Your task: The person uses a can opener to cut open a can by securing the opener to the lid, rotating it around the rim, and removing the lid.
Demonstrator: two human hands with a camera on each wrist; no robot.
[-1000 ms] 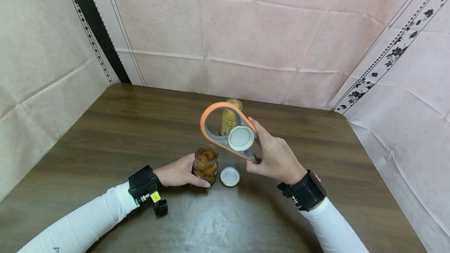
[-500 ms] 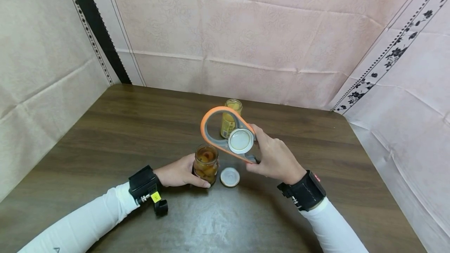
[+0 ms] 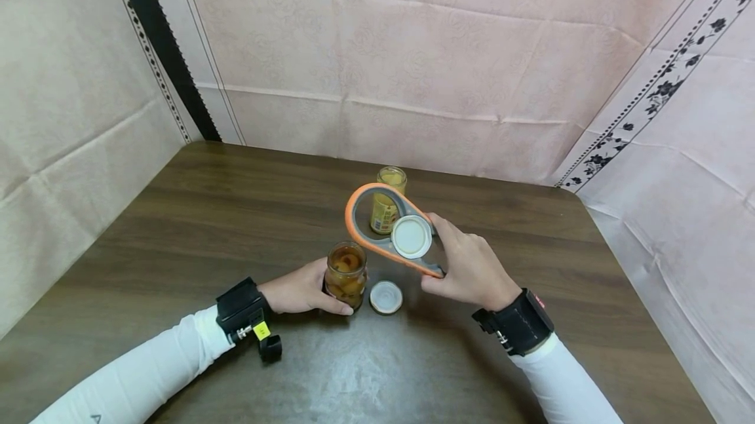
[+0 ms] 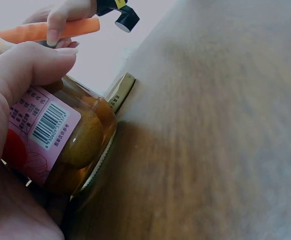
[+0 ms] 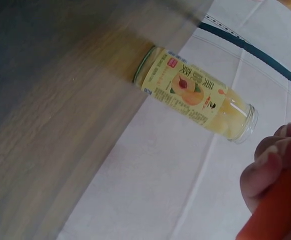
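Observation:
My left hand grips an uncapped glass jar of brown fruit that stands upright on the table. A pink label with a barcode faces the left wrist view. Held up over the table, an orange and grey jar opener is in my right hand, fingers and thumb around its end. One white lid sits inside the opener's frame, inner side showing. Another lid lies on the table just right of the brown jar. Part of the right fingers is cut off in the right wrist view.
Behind the opener stands a second uncapped jar, with yellow peach contents and a yellow label. The brown wooden table ends at a pale cloth backdrop, with more cloth along both sides.
My right hand has lowered the jar opener and the lid in it slightly, then shifted them a little to the right. The left hand and its jar have stayed put.

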